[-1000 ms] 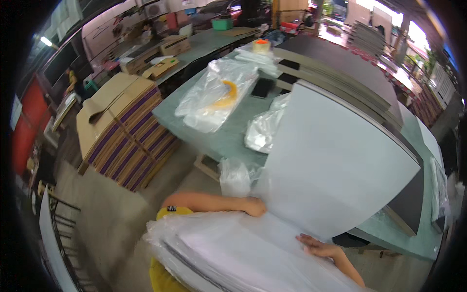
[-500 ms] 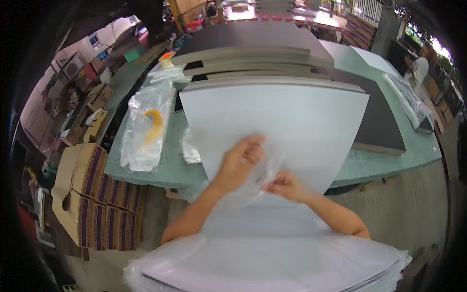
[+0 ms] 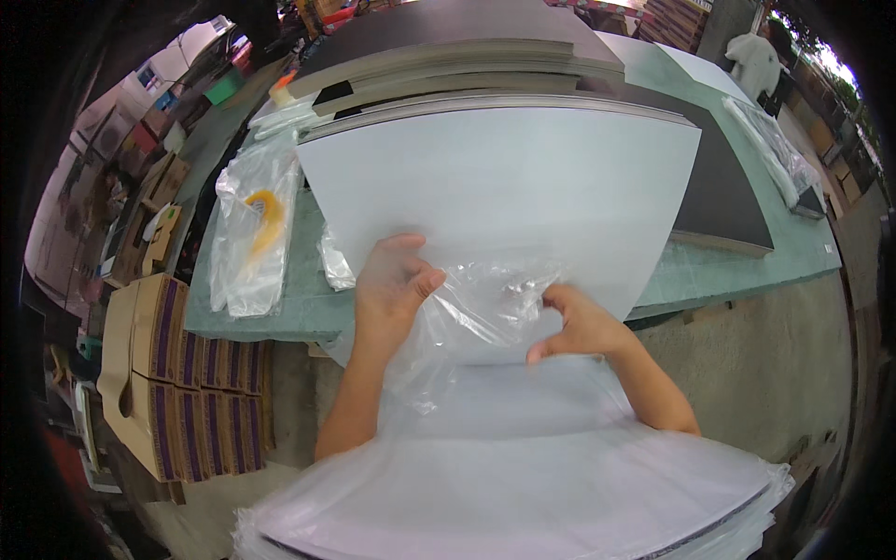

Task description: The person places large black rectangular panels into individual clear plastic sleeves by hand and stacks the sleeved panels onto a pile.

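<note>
Well, on my feed both hands sit well apart from each other in front of the white panel, with crumpled clear film bridging the space between them. The left hand is raised, thumb and forefinger parted, the film running up to the tip of its thumb; I cannot tell whether its other fingers pinch any of it. The right hand is spread, thumb and forefinger wide of each other, with the forefinger at the film's far edge. I see the film hanging over the lower part of the white panel, which slants up away from the person, its top edge beside a stack of dark panels on the green table. Nearest my camera, below the hands, a broad pale bundle lies under clear wrapping. To the left of the panel I make out a plastic bag with a yellow curved piece on or inside it, I cannot tell which, and a smaller plastic bundle just beside the panel. Tan cartons with purple stripes stand piled off the table's left corner, while a co-worker in a pale top shows at the far right.
</note>
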{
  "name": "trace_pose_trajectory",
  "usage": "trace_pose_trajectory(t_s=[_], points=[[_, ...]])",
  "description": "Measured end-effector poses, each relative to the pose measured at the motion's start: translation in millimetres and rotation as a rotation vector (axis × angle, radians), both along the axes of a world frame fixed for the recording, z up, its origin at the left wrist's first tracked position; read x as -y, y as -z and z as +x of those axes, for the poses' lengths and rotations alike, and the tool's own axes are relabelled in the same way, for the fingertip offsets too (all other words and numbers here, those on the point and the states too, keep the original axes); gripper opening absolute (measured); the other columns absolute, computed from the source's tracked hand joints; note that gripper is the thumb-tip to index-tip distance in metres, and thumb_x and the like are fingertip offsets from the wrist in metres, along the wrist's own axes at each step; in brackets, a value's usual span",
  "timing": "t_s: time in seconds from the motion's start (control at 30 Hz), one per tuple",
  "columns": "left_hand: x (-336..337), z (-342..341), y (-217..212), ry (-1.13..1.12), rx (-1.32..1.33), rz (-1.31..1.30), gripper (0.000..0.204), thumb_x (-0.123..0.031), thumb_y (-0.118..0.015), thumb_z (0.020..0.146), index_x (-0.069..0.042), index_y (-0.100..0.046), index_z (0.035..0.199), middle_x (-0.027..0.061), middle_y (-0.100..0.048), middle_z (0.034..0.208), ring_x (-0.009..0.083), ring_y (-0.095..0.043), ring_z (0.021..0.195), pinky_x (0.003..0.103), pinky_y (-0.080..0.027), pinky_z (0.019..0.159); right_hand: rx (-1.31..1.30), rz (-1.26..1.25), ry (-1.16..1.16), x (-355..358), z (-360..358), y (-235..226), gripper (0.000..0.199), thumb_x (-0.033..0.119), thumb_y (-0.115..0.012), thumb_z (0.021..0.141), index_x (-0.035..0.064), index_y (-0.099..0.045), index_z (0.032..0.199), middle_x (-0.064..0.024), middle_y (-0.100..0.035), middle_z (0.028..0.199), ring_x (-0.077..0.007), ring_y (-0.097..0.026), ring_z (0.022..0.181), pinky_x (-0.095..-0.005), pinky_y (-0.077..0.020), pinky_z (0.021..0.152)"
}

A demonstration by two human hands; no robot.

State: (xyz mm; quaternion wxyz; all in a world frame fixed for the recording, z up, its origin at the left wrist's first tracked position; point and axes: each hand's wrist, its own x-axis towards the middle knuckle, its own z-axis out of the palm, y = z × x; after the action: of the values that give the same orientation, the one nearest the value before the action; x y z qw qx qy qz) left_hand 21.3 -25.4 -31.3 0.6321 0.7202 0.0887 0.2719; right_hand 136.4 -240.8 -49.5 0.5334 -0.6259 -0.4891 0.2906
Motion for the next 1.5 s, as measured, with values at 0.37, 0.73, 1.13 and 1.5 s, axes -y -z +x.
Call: trace_pose_trajectory(t_s=[0.37, 0.73, 1.13, 1.5], points=[[-1.8, -3.1, 0.1, -0.014, -0.045, 0.088, 0.028, -0.001, -0.064, 0.071, 0.0, -0.052, 0.096, 0.0033, -0.054, 0.081, 0.0076, -0.051, 0.072, 0.022, -0.042, 0.069, -0.336, 0.234, 0.265, 7.0, 4.5, -0.3, 0.026, 0.017, -0.068, 0.073, 0.0011, -0.055, 0.088, -0.0022, -0.055, 0.079, -0.0116, -0.052, 0.072, -0.0248, -0.0421, 0.067], [3.7, -6.1, -6.7, -0.007, -0.05, 0.011, 0.027, 0.004, -0.062, 0.071, -0.002, -0.053, 0.095, 0.001, -0.054, 0.078, 0.0076, -0.05, 0.069, 0.022, -0.043, 0.068, -0.394, 0.089, 0.241, 10.9, -1.1, -6.6, 0.022, 0.023, -0.068, 0.072, 0.0023, -0.059, 0.072, -0.0009, -0.058, 0.069, -0.007, -0.051, 0.062, -0.0186, -0.0377, 0.056], [10.7, -11.9, -22.2, -0.21, -0.014, 0.551, 0.013, -0.007, -0.064, 0.073, -0.001, -0.056, 0.082, 0.003, -0.056, 0.076, 0.0084, -0.049, 0.067, 0.021, -0.041, 0.063, -0.44, 0.088, 0.235, 2.9, -9.2, -22.1, 0.022, 0.023, -0.06, 0.08, 0.0022, -0.059, 0.071, -0.004, -0.058, 0.068, -0.0095, -0.052, 0.065, -0.0227, -0.0415, 0.058], [60.9, -10.3, -16.1, 0.372, -0.167, 0.284, 0.013, -0.009, -0.06, 0.077, -0.001, -0.056, 0.069, 0.0, -0.052, 0.059, 0.0048, -0.044, 0.057, 0.021, -0.036, 0.05, -1.099, 0.031, 0.197, -15.0, -35.6, -9.6, 0.038, 0.044, -0.061, 0.074, 0.0101, -0.05, 0.063, 0.0013, -0.046, 0.057, -0.0084, -0.042, 0.054, -0.0235, -0.035, 0.049]])
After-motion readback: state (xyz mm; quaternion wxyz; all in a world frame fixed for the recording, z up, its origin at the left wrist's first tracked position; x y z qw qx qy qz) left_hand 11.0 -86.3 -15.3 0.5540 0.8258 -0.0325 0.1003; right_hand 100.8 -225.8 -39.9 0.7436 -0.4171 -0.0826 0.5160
